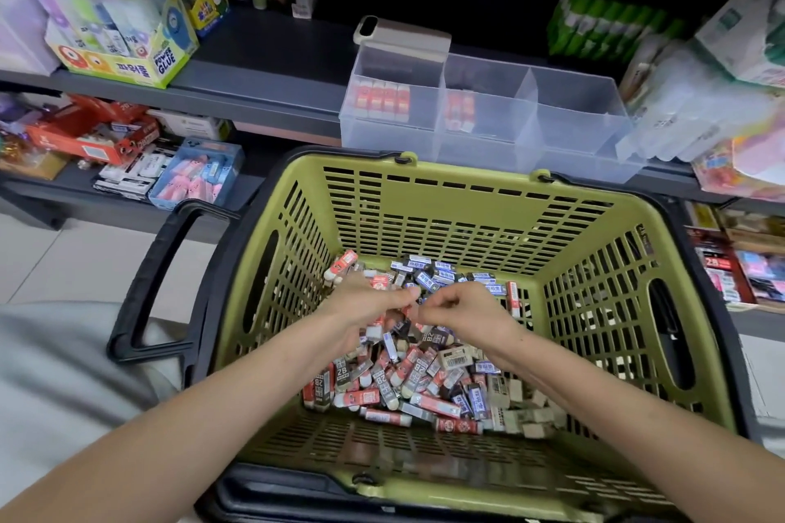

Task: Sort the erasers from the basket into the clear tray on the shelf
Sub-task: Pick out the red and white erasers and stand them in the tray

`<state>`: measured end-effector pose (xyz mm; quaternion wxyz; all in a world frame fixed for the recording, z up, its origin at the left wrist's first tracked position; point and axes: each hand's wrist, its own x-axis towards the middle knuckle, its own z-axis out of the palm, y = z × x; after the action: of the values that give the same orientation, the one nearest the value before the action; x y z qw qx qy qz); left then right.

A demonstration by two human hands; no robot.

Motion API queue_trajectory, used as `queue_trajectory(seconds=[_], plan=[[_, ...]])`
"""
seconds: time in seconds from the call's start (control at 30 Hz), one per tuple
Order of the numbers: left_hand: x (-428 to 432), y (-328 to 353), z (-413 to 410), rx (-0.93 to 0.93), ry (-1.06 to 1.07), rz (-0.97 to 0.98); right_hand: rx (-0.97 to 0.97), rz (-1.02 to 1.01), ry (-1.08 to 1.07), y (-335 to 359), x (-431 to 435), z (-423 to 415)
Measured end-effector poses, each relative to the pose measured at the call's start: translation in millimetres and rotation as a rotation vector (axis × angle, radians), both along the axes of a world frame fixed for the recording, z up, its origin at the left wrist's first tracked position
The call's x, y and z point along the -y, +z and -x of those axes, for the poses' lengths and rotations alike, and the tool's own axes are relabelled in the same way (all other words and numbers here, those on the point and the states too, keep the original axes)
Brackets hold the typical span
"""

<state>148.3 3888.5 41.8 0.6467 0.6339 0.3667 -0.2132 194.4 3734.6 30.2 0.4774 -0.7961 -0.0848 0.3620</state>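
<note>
While the shelf (263,68) and the green basket (467,200) just in front of its front edge frame the job, we judge it barely begun. The clear tray (573,106) stands at that front edge, its right compartment bare. The pile of erasers (424,386) covers most of the basket floor. Our left hand (369,306) and right hand (463,306) hang over it, fingers curled, tips almost meeting; what they pinch we cannot tell. A short row (380,98) lines the tray's left compartment, a few more the middle.
</note>
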Motion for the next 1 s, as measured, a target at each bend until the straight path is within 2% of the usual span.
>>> queue_trajectory(seconds=[0.07, 0.13, 0.17, 0.27, 0.33, 0.4, 0.47, 0.53, 0.57, 0.63, 0.7, 0.77, 1.0], plan=[[0, 0, -1, 0.021, 0.048, 0.051, 0.012, -0.068, 0.017, -3, 5, 5], [-3, 0, -3, 0.024, 0.134, 0.111, 0.079, -0.091, 0.14, -15, 14, 10], [-7, 1, -5, 0.024, 0.194, 0.158, 0.203, -0.042, 0.283, -24, 18, 12], [-20, 10, -13, 0.021, 0.34, 0.285, 0.765, 0.337, 0.868, -57, 24, 14], [-30, 17, -17, 0.032, 0.374, 0.381, 0.876, 0.43, 1.034, -72, 24, 13], [-38, 22, -19, 0.062, 0.382, 0.489, 0.873, 0.363, 0.983, -76, 21, 11], [-42, 26, -20, 0.087, 0.389, 0.6, 0.838, 0.281, 0.736, -70, 21, 2], [-44, 30, -20, 0.103, 0.407, 0.681, 0.949, 0.322, 0.527, -64, 25, -12], [-44, 33, -20, 0.113, 0.417, 0.711, 1.025, 0.358, 0.508, -62, 27, -16], [-45, 36, -20, 0.136, 0.432, 0.748, 1.065, 0.292, 0.631, -63, 29, -14], [-45, 39, -18, 0.163, 0.413, 0.743, 0.918, 0.2, 0.848, -69, 27, 1], [-45, 40, -17, 0.184, 0.372, 0.698, 0.817, 0.278, 1.003, -81, 25, 13], [-40, 34, -17, 0.183, 0.26, 0.598, 0.991, 0.478, 1.046, -95, 8, 14]])
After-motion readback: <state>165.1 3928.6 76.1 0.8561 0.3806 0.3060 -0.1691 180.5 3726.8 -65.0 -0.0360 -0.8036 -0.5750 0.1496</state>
